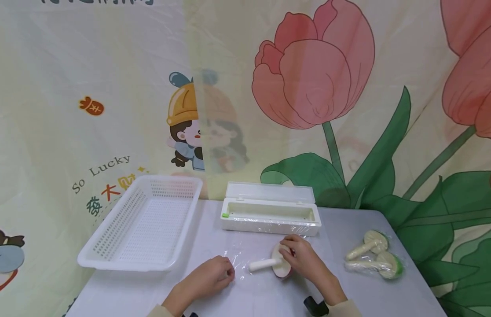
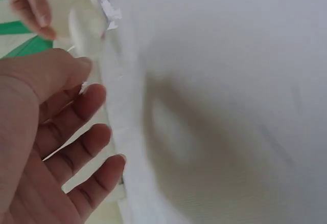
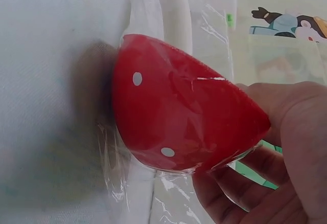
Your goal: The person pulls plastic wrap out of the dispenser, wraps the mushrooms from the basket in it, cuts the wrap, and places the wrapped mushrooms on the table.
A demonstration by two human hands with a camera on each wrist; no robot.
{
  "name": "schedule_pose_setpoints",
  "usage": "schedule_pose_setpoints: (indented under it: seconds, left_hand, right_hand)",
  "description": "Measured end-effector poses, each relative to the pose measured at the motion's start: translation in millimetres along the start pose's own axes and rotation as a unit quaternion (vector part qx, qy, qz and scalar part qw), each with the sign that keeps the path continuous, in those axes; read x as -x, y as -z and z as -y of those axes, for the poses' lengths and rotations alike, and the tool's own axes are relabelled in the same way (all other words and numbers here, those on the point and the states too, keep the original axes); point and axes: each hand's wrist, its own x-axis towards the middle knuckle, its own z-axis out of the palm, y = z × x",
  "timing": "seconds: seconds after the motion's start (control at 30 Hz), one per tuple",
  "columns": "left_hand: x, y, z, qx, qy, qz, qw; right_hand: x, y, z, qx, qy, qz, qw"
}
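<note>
A toy mushroom [image 1: 264,264] with a white stem and pale underside lies on its side on the table, the stem pointing left. In the right wrist view its red, white-dotted cap [image 3: 158,104] shows, with clear plastic film [image 3: 116,170] around it. My right hand [image 1: 306,259] pinches the cap's edge between thumb and fingers. To the left of the stem, my left hand [image 1: 211,274] hovers with nothing in it. Its fingers [image 2: 84,188] are loosely bent and apart in the left wrist view.
A white perforated basket [image 1: 128,263] stands at the left. Behind the mushroom is a long white box [image 1: 269,226] with its lid [image 1: 270,192] raised. Two wrapped toy mushrooms [image 1: 374,253], at least one green-capped, lie at the right. A printed curtain [image 1: 229,53] hangs behind.
</note>
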Motion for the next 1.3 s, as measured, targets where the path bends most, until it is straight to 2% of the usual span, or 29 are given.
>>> schedule_pose_setpoints:
  seconds: [0.1,0.23,0.33,0.43,0.53,0.6,0.7,0.83,0.87,0.9,1.0,1.07,1.13,1.23,1.3]
  left_hand:
    - [-15.6,10.1,3.6,0.048,0.052,0.007,0.9974]
    - [-37.1,15.7,4.9,0.088,0.105,-0.011,0.9905]
    - [-51.0,9.8,4.5,0.075,0.146,-0.051,0.9850]
    - [-62.1,-1.8,3.6,0.044,0.204,-0.085,0.9742]
    - [-70.2,-14.2,4.4,0.017,0.254,-0.097,0.9623]
    - [-74.6,-20.2,5.0,0.020,0.267,-0.096,0.9586]
    - [-78.2,-26.0,5.0,0.090,0.275,-0.079,0.9539]
    - [-76.1,-27.7,1.1,0.195,0.283,-0.067,0.9367]
    - [-73.8,-26.7,-1.5,0.211,0.277,-0.072,0.9346]
    - [-71.4,-25.2,-4.7,0.218,0.264,-0.081,0.9362]
    - [-62.3,-22.6,-17.9,0.234,0.186,-0.111,0.9479]
    - [-56.9,-23.8,-26.3,0.239,0.121,-0.109,0.9572]
    - [-54.1,-28.2,-31.7,0.219,0.065,-0.099,0.9685]
    - [-52.3,-36.3,-35.0,0.167,0.029,-0.075,0.9827]
    - [-51.7,-40.2,-35.3,0.139,0.024,-0.066,0.9878]
  right_hand:
    - [0,0.8,1,0.002,0.007,0.008,1.000]
    - [-1,0.7,1,0.003,0.019,0.019,1.000]
    - [-2,-0.4,1,0.006,0.023,0.026,0.999]
    - [-1,-0.8,0,0.004,0.022,0.028,0.999]
    - [-1,-1.3,-1,0.004,0.024,0.025,0.999]
    - [0,-1.1,-2,0.010,0.028,0.019,0.999]
    - [1,-0.4,-4,0.010,0.032,0.012,0.999]
    - [3,2.6,-7,-0.015,0.026,0.015,0.999]
    - [4,4.0,-7,-0.026,0.017,0.017,0.999]
    - [6,5.7,-7,-0.036,0.009,0.017,0.999]
    - [14,12.7,-10,-0.059,-0.013,-0.004,0.998]
    - [21,17.6,-13,-0.073,-0.024,-0.040,0.996]
    - [30,21.1,-18,-0.081,-0.011,-0.091,0.993]
    - [43,23.3,-22,-0.083,0.008,-0.153,0.985]
    - [50,22.9,-24,-0.088,0.012,-0.171,0.981]
